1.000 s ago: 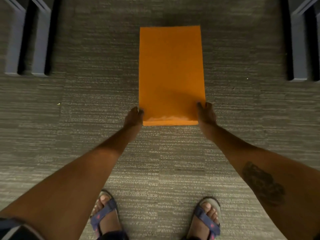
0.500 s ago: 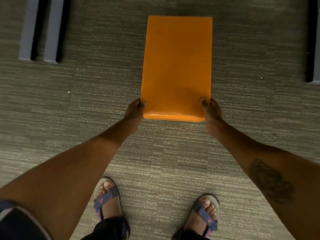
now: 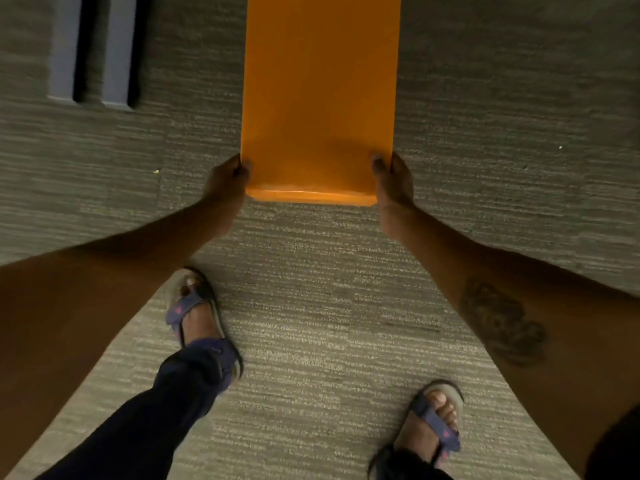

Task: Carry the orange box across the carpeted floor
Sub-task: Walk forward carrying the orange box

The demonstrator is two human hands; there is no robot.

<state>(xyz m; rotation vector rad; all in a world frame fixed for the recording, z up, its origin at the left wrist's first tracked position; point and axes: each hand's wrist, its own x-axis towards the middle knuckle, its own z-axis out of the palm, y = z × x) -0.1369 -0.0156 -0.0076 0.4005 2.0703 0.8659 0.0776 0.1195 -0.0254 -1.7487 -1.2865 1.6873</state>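
A long flat orange box point(image 3: 318, 95) is held out in front of me above the grey carpet point(image 3: 318, 306), its far end cut off by the top of the view. My left hand point(image 3: 225, 185) grips its near left corner and my right hand point(image 3: 393, 183) grips its near right corner, thumbs on top. Both forearms stretch forward from the bottom corners.
Two grey furniture legs point(image 3: 91, 50) stand on the carpet at the upper left. My left foot point(image 3: 195, 306) in a sandal is stepped forward under the left arm; my right foot point(image 3: 436, 424) is further back at the lower right.
The box has risen off the carpet and sits higher and closer in view. My left foot has stepped forward, and the furniture legs have slid nearer.
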